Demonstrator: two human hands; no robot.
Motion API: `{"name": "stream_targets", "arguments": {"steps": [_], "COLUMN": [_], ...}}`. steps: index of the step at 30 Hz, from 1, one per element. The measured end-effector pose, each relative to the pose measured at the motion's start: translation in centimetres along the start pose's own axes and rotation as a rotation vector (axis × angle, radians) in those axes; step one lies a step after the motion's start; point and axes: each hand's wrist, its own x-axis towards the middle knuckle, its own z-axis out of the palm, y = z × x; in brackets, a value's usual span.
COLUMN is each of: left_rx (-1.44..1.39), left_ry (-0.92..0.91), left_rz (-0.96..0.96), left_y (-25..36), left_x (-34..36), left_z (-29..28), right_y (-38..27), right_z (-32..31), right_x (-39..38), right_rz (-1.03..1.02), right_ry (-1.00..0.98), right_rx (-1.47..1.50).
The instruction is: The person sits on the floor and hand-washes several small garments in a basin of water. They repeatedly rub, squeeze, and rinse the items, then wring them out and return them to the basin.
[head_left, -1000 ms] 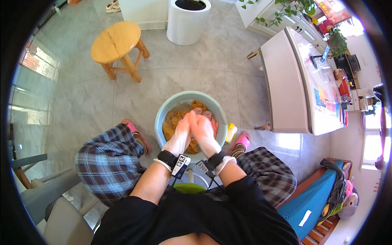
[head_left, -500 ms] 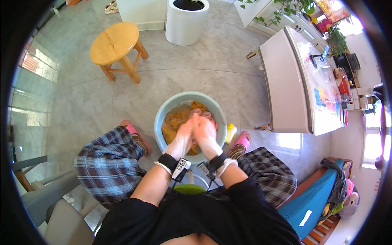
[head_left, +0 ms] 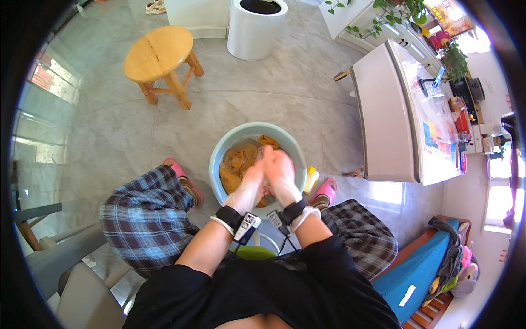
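Now, left hand (head_left: pixel 252 180): together with right hand (head_left: pixel 280 168); grip unclear
Mustard cloth (head_left: pixel 230 178): beneath, leftward
Right hand: nudged forward, probably rubbing

bright daylight from the window (head_left: pixel 498 198) glares off the floor (head_left: pixel 387 191), edges bowed

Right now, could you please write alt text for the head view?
A person's left hand and right hand are close together over mustard-coloured cloth in a pale blue basin on a grey floor. A wooden stool and white bin stand beyond.
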Motion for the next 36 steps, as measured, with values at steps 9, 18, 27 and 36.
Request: {"name": "stream_targets", "arguments": {"steps": [9,18,27,36], "left_rx": [-0.029,0.015,-0.102,0.036], "left_ry": [-0.01,0.175,0.1,0.127], "left_rz": [-0.01,0.089,0.027,0.037], "left_y": [0.7,0.7,0.3,0.1], "left_x": [-0.1,0.1,0.1,0.3], "left_z": [-0.2,0.0,0.2,0.4], "right_y": [0.4,0.0,0.9,1.5], "right_z": [0.0,-0.2,0.0,-1.0], "right_x": [-0.2,-0.5,-0.5,-0.6], "right_rz": [-0.002,-0.061,-0.12,0.081], "right_ry": [-0.172,-0.15,-0.068,-0.27], "right_rx": [0.003,-0.033,-0.171,0.043]}}
